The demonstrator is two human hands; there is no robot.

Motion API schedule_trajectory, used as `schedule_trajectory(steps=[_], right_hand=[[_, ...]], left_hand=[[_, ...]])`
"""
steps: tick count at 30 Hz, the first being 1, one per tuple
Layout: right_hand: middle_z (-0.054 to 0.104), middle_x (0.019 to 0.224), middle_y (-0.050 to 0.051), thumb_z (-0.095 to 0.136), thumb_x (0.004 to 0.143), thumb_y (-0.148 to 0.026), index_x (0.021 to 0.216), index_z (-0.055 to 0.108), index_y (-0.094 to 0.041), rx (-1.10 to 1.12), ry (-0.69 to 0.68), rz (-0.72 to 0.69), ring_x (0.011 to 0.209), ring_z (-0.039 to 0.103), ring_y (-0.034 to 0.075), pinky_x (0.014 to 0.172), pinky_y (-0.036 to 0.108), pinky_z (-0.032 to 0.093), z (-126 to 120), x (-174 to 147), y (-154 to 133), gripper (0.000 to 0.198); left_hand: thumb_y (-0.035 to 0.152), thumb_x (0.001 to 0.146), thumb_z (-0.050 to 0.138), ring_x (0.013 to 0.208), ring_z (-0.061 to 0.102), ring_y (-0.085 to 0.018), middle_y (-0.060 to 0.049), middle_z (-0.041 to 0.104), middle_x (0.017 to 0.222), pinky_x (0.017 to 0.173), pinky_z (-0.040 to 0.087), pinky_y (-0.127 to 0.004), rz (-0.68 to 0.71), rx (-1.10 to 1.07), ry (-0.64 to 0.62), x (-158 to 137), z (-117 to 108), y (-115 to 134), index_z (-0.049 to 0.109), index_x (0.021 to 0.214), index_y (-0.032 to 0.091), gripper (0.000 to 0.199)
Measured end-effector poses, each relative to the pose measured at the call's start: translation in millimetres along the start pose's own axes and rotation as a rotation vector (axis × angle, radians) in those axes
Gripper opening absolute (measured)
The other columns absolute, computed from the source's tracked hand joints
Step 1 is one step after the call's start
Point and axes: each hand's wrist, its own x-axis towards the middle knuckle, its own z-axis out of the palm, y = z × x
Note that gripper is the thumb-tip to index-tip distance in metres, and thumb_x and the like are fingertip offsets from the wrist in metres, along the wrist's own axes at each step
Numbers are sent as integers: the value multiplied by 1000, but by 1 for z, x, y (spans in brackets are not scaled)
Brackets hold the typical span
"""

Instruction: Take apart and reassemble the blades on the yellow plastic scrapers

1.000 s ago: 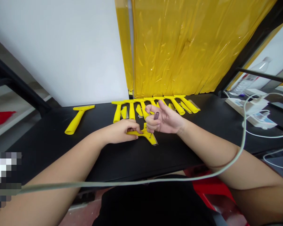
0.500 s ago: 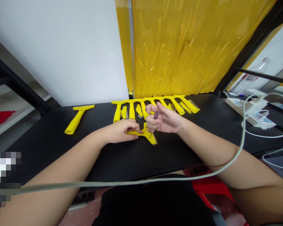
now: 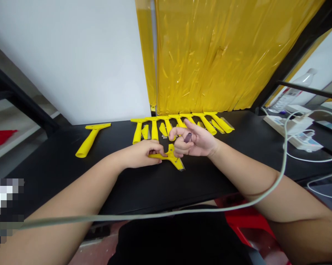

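Observation:
On the black table lies a yellow scraper (image 3: 171,156) with a metal blade along its right edge. My left hand (image 3: 142,152) is closed round its handle and keeps it against the table. Just to the right, my right hand (image 3: 196,139) has its fingers curled round a small screwdriver (image 3: 188,137) with a dark purple handle. A thin shaft shows below the fingers, meeting the scraper head near a screw. The rest of the tool is hidden by my fingers.
Several yellow scraper handles (image 3: 137,132) stand in a row behind my hands, with small yellow blade pieces (image 3: 145,131) between them. One more handle (image 3: 90,141) lies to the left. A pale cable (image 3: 143,215) crosses in front of me. Power strips (image 3: 303,134) and a bottle (image 3: 295,88) are at right.
My right hand has turned slightly and its fingers have shifted, so the screwdriver handle sits at a different angle. My left hand and the scraper have stayed in place.

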Motion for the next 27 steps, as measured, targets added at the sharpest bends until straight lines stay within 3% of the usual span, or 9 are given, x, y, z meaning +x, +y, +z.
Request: schedule_trajectory(steps=[3, 6, 8, 11, 13, 16, 19, 23, 27], right_hand=[[27, 56, -9, 33, 102, -77, 95, 57, -25, -12, 111, -80, 49, 29, 13, 62, 31, 42, 1, -3, -8, 58], [29, 58, -10, 50, 98, -71, 92, 52, -26, -119, 254, -154, 50, 26, 12, 57, 28, 34, -4, -4, -13, 46], [35, 59, -10, 67, 92, -59, 88, 55, -24, -332, 370, -121, 51, 26, 10, 54, 26, 28, -9, -5, -14, 38], [54, 62, -5, 81, 81, -37, 85, 64, -19, -753, 530, 32, 57, 41, 10, 55, 26, 31, -13, -7, -14, 25], [68, 72, 1, 79, 81, -30, 87, 70, -18, -852, 530, 133, 64, 53, 12, 57, 25, 37, -14, -8, -12, 16], [76, 85, 5, 75, 82, -25, 90, 72, -18, -736, 455, 218, 60, 56, 11, 51, 24, 41, -13, -6, -7, 11], [74, 78, 3, 77, 77, -17, 92, 70, -18, -656, 456, 243, 49, 52, 9, 46, 23, 44, -15, -1, 1, 17], [73, 75, 0, 79, 76, -14, 91, 67, -19, -609, 452, 261, 55, 60, 10, 51, 20, 51, -17, 5, 10, 20], [70, 71, -2, 76, 76, -9, 88, 66, -18, -635, 448, 291, 55, 59, 8, 51, 17, 50, -15, 7, 13, 18]], left_hand=[[34, 89, 72, 84, 62, -17, -5, 66, 97, 75, 47, -29, 3, 6, 6, 0, 0, 1, 76, 102, 20, 20], [31, 88, 74, 87, 63, -18, -4, 68, 99, 77, 47, -29, 9, -1, 3, -1, -1, 2, 77, 104, 22, 19], [30, 88, 74, 88, 64, -18, -4, 68, 99, 78, 47, -30, 17, -14, -9, -2, -2, 3, 77, 103, 23, 17], [31, 88, 75, 85, 62, -17, -4, 66, 97, 76, 47, -29, 24, -53, -15, -4, -5, 7, 77, 100, 21, 16], [33, 88, 75, 83, 61, -17, -3, 65, 95, 74, 47, -29, 26, -71, -8, -4, -6, 8, 76, 99, 20, 16], [32, 89, 75, 83, 61, -16, -3, 64, 95, 75, 47, -30, 32, -70, -11, -4, -6, 7, 75, 98, 20, 15], [31, 88, 75, 84, 61, -17, -3, 63, 96, 75, 46, -30, 33, -64, -19, -4, -5, 5, 76, 100, 21, 15], [32, 88, 75, 85, 61, -17, -4, 64, 98, 76, 47, -30, 26, -73, -18, -3, -4, 3, 76, 100, 21, 16], [32, 88, 74, 85, 61, -17, -4, 64, 98, 77, 48, -30, 28, -74, -25, -2, -3, 4, 76, 100, 21, 17]])
